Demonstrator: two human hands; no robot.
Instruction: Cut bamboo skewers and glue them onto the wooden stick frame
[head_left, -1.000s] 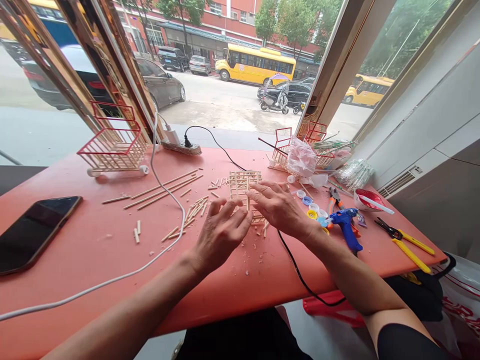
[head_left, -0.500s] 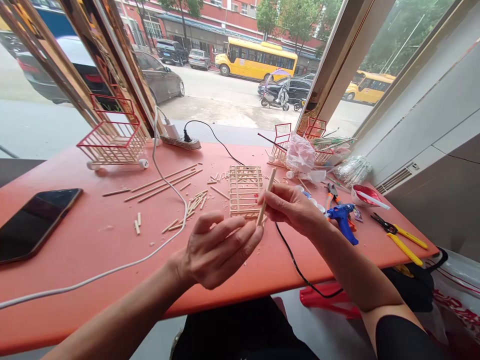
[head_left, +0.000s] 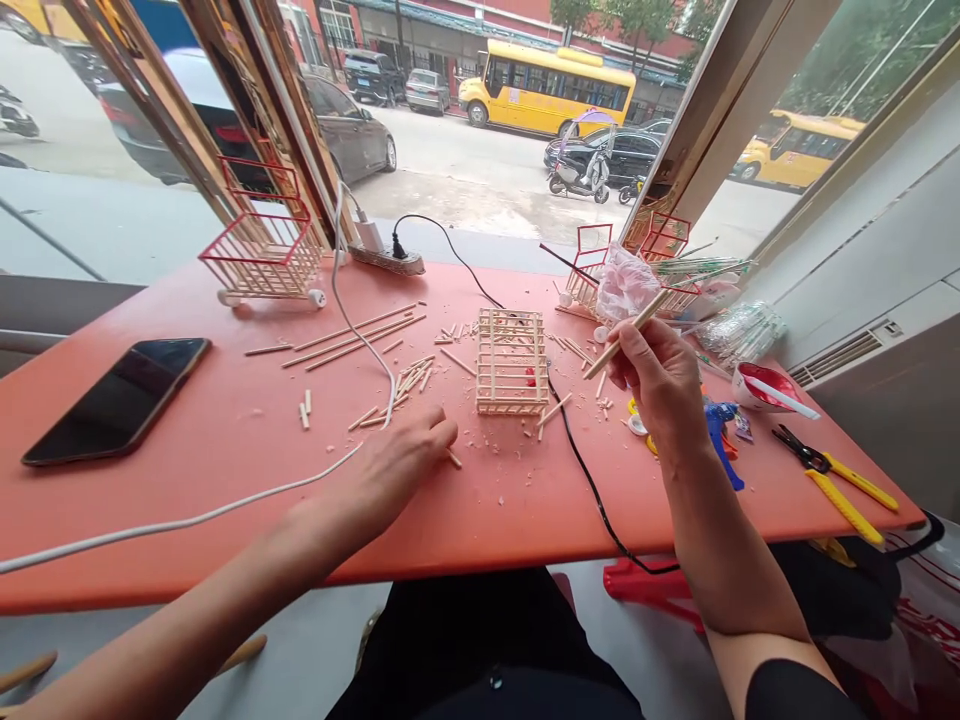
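My right hand [head_left: 664,375] is raised over the right part of the table and pinches a wooden stick [head_left: 626,338], which slants up to the right. Low over the tabletop, my left hand [head_left: 412,450] is closed with fingers curled down. The end of a short wooden stick [head_left: 454,459] pokes out from under its fingertips; the rest is hidden. Between the hands stands a small wooden stick frame [head_left: 512,408], box-like with crossbars on top, and a red spot shows inside it. Cut stick pieces [head_left: 412,376] lie scattered left of the frame.
The orange table [head_left: 285,530] holds a phone [head_left: 116,400], a white cable [head_left: 225,505] and a power strip [head_left: 386,260]. A small red-rimmed cart [head_left: 262,250] stands back left. At right lie a blue glue gun [head_left: 722,440], yellow-handled pliers [head_left: 832,475] and a red bowl [head_left: 761,390].
My hands have parted. The right hand has moved right with the stick, now tilted more. My left hand has left that stick and dropped left to the tabletop. The view has shifted slightly.
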